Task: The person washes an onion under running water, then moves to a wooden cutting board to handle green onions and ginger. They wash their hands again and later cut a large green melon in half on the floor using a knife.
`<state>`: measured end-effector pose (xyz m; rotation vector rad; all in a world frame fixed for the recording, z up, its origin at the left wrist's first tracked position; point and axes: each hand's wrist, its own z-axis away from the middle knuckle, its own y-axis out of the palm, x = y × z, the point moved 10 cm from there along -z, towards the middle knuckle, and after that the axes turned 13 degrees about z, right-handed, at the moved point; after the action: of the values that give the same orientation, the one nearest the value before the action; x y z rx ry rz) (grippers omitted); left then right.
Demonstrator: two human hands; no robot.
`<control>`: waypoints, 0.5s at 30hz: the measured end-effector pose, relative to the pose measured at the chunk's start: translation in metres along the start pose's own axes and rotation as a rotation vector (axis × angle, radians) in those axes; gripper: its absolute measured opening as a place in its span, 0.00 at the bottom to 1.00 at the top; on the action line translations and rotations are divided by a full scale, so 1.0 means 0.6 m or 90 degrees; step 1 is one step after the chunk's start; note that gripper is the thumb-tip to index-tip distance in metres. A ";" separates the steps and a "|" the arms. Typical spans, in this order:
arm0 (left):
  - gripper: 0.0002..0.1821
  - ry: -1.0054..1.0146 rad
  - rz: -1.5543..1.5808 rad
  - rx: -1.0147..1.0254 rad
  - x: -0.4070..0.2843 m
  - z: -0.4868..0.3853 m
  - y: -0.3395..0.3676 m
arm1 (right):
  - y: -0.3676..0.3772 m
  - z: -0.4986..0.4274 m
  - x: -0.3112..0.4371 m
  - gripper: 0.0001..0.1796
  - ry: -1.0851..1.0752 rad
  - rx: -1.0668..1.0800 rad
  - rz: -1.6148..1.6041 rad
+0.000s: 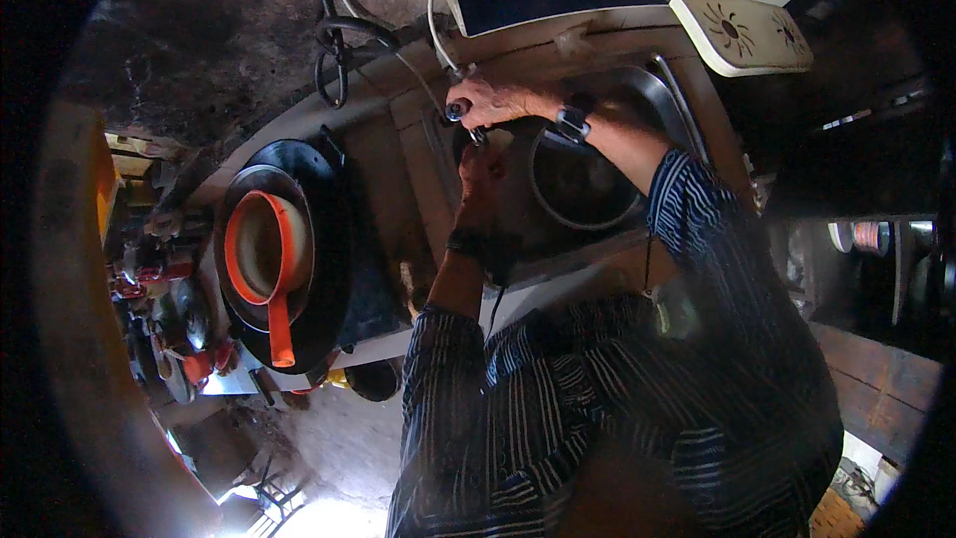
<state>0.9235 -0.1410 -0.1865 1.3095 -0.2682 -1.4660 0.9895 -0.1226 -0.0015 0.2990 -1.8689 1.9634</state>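
Observation:
My right hand (485, 103), with a watch on the wrist, is closed around a metal faucet (455, 109) at the back left of a sink (676, 108). Just below the faucet's spout (478, 137) is my left hand (484, 168), close to the spout's mouth. Its fingers are dark and partly hidden, so whether it holds anything cannot be told. In the sink, to the right of my left hand, lies a round dark pan or bowl (586, 179) with a thin metal rim.
Left of the sink, an orange strainer or pan with a handle (280, 314) rests in nested dark basins (328, 239). Black and white hoses (358, 24) hang behind. A cream panel with sun-shaped cutouts (743, 33) stands at back right. Crowded utensils (172, 306) fill the far left.

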 end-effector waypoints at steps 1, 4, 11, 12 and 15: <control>0.11 0.010 -0.027 0.029 0.002 -0.004 0.002 | 0.000 0.010 -0.007 0.16 0.006 -0.027 -0.081; 0.10 0.326 -0.403 0.063 -0.054 0.010 0.020 | 0.006 0.049 -0.043 0.23 0.021 -0.160 -0.312; 0.22 0.225 -0.343 0.024 -0.018 0.042 0.013 | 0.186 0.103 -0.112 0.14 0.259 -0.272 -0.153; 0.23 0.167 -0.240 0.004 -0.005 0.043 0.012 | 0.188 0.110 -0.112 0.14 0.269 -0.356 -0.167; 0.21 0.082 -0.322 0.023 -0.006 0.061 0.032 | 0.198 0.123 -0.105 0.14 0.287 -0.407 -0.199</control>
<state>0.9037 -0.1620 -0.1569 1.5671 0.1345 -1.7879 0.9847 -0.2065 -0.1299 -0.0442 -1.8811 1.0453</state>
